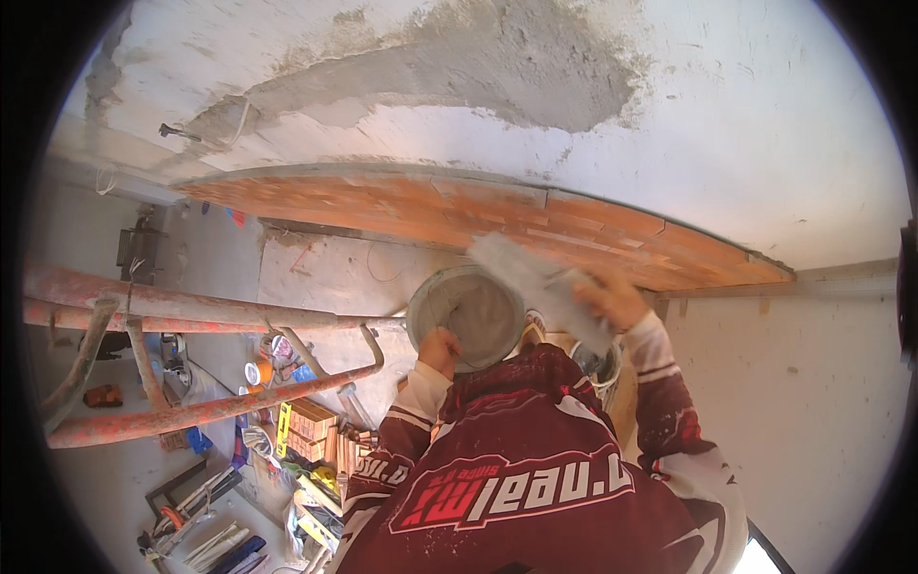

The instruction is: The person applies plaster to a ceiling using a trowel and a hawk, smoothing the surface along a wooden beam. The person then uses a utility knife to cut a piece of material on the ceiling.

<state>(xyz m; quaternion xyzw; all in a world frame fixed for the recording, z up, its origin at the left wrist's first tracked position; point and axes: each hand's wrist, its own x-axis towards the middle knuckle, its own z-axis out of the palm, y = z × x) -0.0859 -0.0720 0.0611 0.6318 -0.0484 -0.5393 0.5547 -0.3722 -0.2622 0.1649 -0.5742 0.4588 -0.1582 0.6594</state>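
Trowel (521, 273) out in front of the body, just right of the bucket (413, 318), with a long, flat, gray-coated blade. Points away and to the left, far end overlapping the lower edge of the orange brick band (382, 206) in this view; cannot tell whether touching it. Crosses in front of the bucket's right rim too, contact there equally unclear. Looks blurred along its whole length.

Right hand (612, 298) wrapped around the trowel near its closer end, fingers curled, also blurred; cannot make out the handle under the grip. Left hand (440, 352) closed over the near-left rim of the bucket, pinching the edge. Inside the round bucket, gray mortar (483, 311), wet-looking and uneven, with some smeared up the inner wall.

Below the trowel, close to the body, a second container (601, 364), partly hidden. On both arms and the torso, a maroon jersey (516, 459) with pale panels and large lettering.

Beyond the bricks, a whitish wall (765, 143) bearing a broad, rough gray patch (535, 72), plus a thin cable (239, 124) sticking out at left. Along the left side, a red, mortar-stained tubular frame (191, 311). Lower down on the floor, well apart from the hands, an orange pail (256, 373), stacked bricks (308, 426), a yellow level (284, 429) and bundled pale strips (215, 545).
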